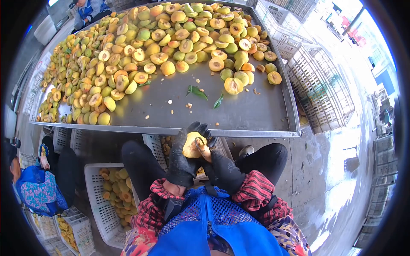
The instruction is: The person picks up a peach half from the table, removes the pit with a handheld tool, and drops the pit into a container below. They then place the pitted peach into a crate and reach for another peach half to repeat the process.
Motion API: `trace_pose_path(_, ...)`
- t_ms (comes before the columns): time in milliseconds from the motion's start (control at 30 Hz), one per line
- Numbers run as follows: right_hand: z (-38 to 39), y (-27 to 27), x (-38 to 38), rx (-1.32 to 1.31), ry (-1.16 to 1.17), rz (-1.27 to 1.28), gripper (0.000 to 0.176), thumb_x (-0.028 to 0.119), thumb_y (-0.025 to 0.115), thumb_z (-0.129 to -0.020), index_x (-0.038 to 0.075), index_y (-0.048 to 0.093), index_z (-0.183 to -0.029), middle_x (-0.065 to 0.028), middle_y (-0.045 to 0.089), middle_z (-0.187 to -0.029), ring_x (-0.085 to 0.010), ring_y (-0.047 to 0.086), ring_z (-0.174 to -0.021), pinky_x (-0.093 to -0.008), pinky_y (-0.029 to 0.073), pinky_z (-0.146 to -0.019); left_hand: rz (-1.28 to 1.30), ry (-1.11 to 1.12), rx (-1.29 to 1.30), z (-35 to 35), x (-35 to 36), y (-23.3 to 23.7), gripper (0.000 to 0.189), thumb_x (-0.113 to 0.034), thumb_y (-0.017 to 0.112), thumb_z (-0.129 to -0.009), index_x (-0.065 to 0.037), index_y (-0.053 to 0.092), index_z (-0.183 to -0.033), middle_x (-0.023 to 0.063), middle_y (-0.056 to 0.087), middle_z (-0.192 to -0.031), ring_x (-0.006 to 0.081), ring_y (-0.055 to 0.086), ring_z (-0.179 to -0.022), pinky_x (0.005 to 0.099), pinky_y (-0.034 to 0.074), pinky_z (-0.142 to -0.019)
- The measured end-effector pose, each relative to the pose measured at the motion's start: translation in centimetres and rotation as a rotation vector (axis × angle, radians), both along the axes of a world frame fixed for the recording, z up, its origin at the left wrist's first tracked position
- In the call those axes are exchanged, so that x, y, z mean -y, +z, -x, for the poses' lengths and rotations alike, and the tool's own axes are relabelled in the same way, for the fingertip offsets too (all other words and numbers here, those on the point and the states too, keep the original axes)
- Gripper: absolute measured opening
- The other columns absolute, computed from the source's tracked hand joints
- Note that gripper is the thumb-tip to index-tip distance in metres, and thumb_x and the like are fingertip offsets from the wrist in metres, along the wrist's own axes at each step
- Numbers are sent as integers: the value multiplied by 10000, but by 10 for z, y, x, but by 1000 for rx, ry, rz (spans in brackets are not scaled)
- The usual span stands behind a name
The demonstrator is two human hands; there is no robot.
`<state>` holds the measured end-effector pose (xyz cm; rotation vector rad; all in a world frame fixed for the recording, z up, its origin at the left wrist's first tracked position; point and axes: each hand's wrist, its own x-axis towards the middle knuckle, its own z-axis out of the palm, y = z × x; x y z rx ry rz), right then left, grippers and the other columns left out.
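I am watching from the head view as the left hand, in a black glove, is wrapping its grip around a yellow fruit and holding it just in front of the near edge of the steel worktop, above the lap and between the knees. The right hand, gloved as well, is pressing in against the fruit's right side. Something thin and curved is showing at its fingertips, but I cannot tell whether that grip is closed on a small tool or only bearing on the flesh.

As I am judging it, doing this well means the left grip is cradling the fruit firmly without crushing it, since the flesh looks soft. The seam should be turning toward the right hand, so the work runs along it and not across. The left thumb should be sitting clear of whatever the right hand is driving in. Wet gloves are likely slipping, so short, controlled pressure is safer than one hard push.

On the worktop a large heap of halved fruit is lying across the far side, with a few leaves and loose stones on the bare steel near me. A white crate holding more fruit is standing on the floor beside my left leg, and another person is sitting further left.
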<state>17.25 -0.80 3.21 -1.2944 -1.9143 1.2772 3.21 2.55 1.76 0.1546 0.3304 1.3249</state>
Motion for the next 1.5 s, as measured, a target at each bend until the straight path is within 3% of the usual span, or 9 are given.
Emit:
trace_pose_path(167, 3, 15, -5, 176, 90, 146, 503, 62, 500, -811, 54, 375, -1298, -256, 555, -954, -389, 565, -862, -419, 445, -712, -146, 30, -20, 1, -5, -32, 440, -287, 310, -955, 26, 441, -1235, 158, 521, -1194, 262, 528, -1056, 340, 420, -939)
trace_pose_path(267, 4, 6, -6, 93, 158, -90, 429, 102, 518, -823, 13, 398, -1224, -241, 565, -885, -388, 574, -769, -437, 440, -648, -59, 86, -181, 2, -5, -31, 379, -242, 352, -947, 38, 479, -1169, 158, 557, -1115, 244, 569, -969, 327, 464, -876)
trace_pose_path(400, 5, 24, -4, 81, 160, -72, 291, 146, 529, -843, -14, 407, -1053, -202, 574, -787, -372, 569, -655, -441, 425, -564, -260, 43, -895, 20, -7, -76, 211, -176, 471, -881, -15, 578, -966, 99, 616, -907, 198, 608, -808, 312, 497, -741)
trace_pose_path(500, 5, 13, -3, 140, 190, 20, 272, 154, 529, -851, 2, 396, -1034, -195, 566, -760, -367, 570, -653, -435, 428, -558, -258, 66, -1020, 23, 0, -27, 101, -130, 576, -803, -50, 608, -857, 61, 624, -807, 178, 613, -744, 307, 493, -690)
trace_pose_path(600, 1, 8, -6, 213, 259, 163, 308, 155, 528, -850, 16, 398, -1093, -233, 553, -785, -397, 578, -725, -452, 440, -609, -674, 31, -1565, 37, -1, 16, 126, -119, 653, -744, -56, 619, -847, 59, 628, -800, 174, 615, -748, 304, 490, -698)
trace_pose_path(1167, 8, -25, -7, 153, 269, 178, 293, 154, 563, -835, -8, 417, -1031, -176, 571, -737, -308, 590, -667, -392, 445, -570, -551, -110, -1371, 48, -8, -37, 155, -132, 630, -775, -44, 623, -902, 65, 640, -862, 170, 607, -785, 310, 487, -697)
trace_pose_path(1267, 14, -3, -8, 24, 169, 548, 304, 178, 567, -843, -5, 431, -1044, -137, 571, -749, -232, 581, -663, -369, 444, -567, -681, 23, -1586, 48, -8, -38, 152, -143, 643, -765, -53, 623, -886, 60, 637, -854, 156, 599, -753, 308, 488, -672)
trace_pose_path(1367, 15, 13, -12, -126, 119, 795, 315, 195, 568, -847, 0, 434, -1055, -117, 571, -776, -178, 570, -682, -352, 450, -574, -494, 107, -1369, 39, 0, -25, 165, -142, 644, -765, -48, 619, -899, 61, 634, -853, 160, 597, -749, 307, 489, -676)
trace_pose_path(1500, 13, -1, -7, 62, 204, 634, 293, 208, 554, -858, 6, 432, -1033, -116, 565, -766, -200, 571, -654, -343, 446, -556, -591, -88, -1423, 51, 2, -17, 177, -128, 617, -782, -36, 613, -933, 70, 635, -869, 166, 602, -770, 301, 491, -705)
